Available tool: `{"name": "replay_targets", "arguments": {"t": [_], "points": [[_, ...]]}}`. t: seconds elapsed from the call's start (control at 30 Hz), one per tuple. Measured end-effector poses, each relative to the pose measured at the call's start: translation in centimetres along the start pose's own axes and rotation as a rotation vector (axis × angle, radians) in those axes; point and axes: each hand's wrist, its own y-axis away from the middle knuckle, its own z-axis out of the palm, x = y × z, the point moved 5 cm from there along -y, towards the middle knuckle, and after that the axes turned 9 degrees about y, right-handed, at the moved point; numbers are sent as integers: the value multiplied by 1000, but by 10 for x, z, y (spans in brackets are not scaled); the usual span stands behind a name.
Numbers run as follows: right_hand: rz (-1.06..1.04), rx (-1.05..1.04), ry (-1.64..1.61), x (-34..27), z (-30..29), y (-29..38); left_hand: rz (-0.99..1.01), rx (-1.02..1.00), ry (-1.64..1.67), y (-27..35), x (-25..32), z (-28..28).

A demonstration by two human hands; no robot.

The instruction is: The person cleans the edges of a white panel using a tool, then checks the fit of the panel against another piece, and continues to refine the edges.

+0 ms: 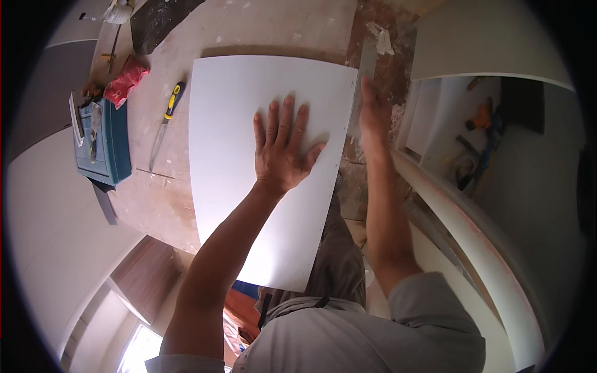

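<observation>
A white board (233,140) with small holes along its right edge lies in front of me, its near end by my legs. My left hand (282,149) is flat on it, fingers spread, holding nothing. Just beyond the right edge is my right hand (375,116), blurred and seen from its side. A pale grey flat strip (368,58) runs beside that edge, close to the right fingers; whether they grip it is unclear. Left of the board lies a hand tool (168,121) with a black and yellow handle and a tapering grey blade, probably a file.
A teal plastic case (109,140) with tools on top and a red packet (127,81) lie at the left. A dark sheet (158,23) is behind them. Crumpled scraps (382,37) lie at the back right. An orange and blue tool (482,119) sits inside an opening at the right.
</observation>
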Motion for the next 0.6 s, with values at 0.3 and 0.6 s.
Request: {"name": "replay_targets", "arguments": {"t": [0.3, 0.6], "points": [[86, -83, 67, 27, -10, 66, 25, 32, -92, 6, 0, -4], [102, -1, 154, 93, -51, 261, 77, 143, -136, 10, 1, 7]]}}
